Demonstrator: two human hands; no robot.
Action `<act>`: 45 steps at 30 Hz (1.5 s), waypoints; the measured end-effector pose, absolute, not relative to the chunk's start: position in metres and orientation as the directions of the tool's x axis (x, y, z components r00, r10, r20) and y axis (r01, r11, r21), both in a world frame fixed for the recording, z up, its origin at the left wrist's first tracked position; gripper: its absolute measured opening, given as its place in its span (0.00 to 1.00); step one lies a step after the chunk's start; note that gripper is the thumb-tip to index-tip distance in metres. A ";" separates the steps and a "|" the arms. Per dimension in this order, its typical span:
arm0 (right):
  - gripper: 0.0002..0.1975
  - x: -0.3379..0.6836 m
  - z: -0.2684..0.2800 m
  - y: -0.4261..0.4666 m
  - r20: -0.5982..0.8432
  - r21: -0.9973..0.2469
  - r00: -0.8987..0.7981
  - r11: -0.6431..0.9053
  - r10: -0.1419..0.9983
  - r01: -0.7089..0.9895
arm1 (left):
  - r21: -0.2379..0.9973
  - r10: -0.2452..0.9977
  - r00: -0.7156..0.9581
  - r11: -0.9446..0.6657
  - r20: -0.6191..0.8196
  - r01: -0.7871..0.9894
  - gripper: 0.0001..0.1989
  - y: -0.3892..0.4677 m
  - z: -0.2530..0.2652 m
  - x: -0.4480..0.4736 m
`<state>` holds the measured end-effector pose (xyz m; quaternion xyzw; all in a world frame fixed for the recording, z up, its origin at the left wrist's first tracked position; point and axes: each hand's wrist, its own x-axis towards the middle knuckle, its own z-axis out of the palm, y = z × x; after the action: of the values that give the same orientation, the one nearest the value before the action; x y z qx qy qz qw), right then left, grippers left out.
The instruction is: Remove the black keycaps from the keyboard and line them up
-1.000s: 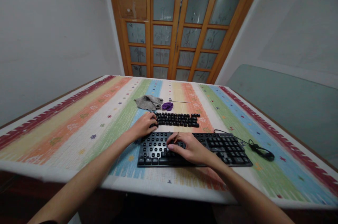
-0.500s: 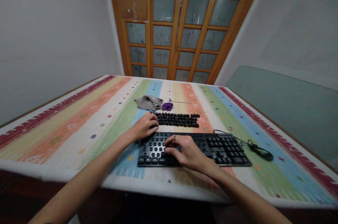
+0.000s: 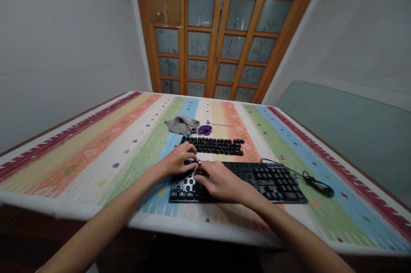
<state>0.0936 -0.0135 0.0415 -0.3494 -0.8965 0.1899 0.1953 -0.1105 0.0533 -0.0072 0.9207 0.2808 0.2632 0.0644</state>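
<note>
Over the upper left of the black keyboard (image 3: 279, 183), my two hands meet at the fingertips. My left hand (image 3: 180, 159) is closed, thumb and fingers drawn together; whatever they grip is hidden. My right hand (image 3: 223, 182) is also closed, its fingers curled, with a small shiny thing at the fingertips too small to name. The left part of the keyboard has bare key posts where caps are off, while the bottom row and right-hand block carry caps. Just behind it, loose black keycaps (image 3: 218, 146) lie in rows, close to my left hand.
A grey cloth (image 3: 182, 125), a purple bundle (image 3: 204, 130) and a thin rod (image 3: 221, 125) lie behind the keycaps. The keyboard's coiled cable (image 3: 317, 185) rests at the right. A striped cloth (image 3: 96, 170) covers the table.
My left hand has come from the left end of the loose keycaps toward the keyboard. My right hand has shifted left, and the fingertips of both now meet.
</note>
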 end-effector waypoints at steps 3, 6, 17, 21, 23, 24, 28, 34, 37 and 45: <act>0.02 0.096 0.033 0.005 0.173 -0.628 -0.636 0.582 0.752 0.517 | 0.266 0.547 0.714 -0.837 0.437 0.478 0.09 0.053 -0.009 -0.110; 0.07 0.100 0.018 0.019 0.056 -0.853 -0.595 0.349 0.802 0.389 | 0.275 0.549 0.712 -0.835 0.437 0.476 0.08 0.054 -0.010 -0.110; 0.18 0.123 0.025 0.028 0.096 -0.933 -0.559 0.271 0.823 0.239 | 0.460 0.567 0.681 -0.811 0.463 0.362 0.07 0.043 0.011 -0.109; 0.17 0.130 0.031 0.026 0.175 -0.916 -0.541 0.338 0.823 0.218 | 0.520 0.546 0.715 -0.802 0.437 0.295 0.09 0.036 0.020 -0.105; 0.17 0.132 0.034 0.024 0.221 -0.895 -0.539 0.388 0.813 0.218 | 0.553 0.552 0.719 -0.786 0.422 0.278 0.11 0.034 0.021 -0.101; 0.16 0.133 0.036 0.022 0.241 -0.886 -0.539 0.409 0.807 0.218 | 0.567 0.555 0.719 -0.778 0.418 0.272 0.12 0.033 0.021 -0.099; 0.13 0.135 0.041 0.017 0.300 -0.850 -0.537 0.477 0.789 0.226 | 0.585 0.560 0.717 -0.768 0.415 0.261 0.11 0.034 0.018 -0.094; 0.09 0.136 0.047 0.012 0.348 -0.738 -0.527 0.574 0.775 0.356 | 0.560 0.575 0.695 -0.775 0.431 0.293 0.09 0.037 0.015 -0.094; 0.08 0.136 0.047 0.011 0.367 -0.694 -0.524 0.601 0.769 0.395 | 0.542 0.581 0.697 -0.777 0.420 0.321 0.08 0.036 0.017 -0.093; 0.07 0.137 0.044 0.011 0.415 -0.631 -0.527 0.652 0.741 0.420 | 0.429 0.526 0.757 -0.830 0.388 0.356 0.05 0.039 0.020 -0.093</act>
<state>0.1371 0.0113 0.0436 -0.3449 -0.8419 0.2345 0.3425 -0.0932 0.0391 0.0199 0.9223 0.2391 0.2537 0.1669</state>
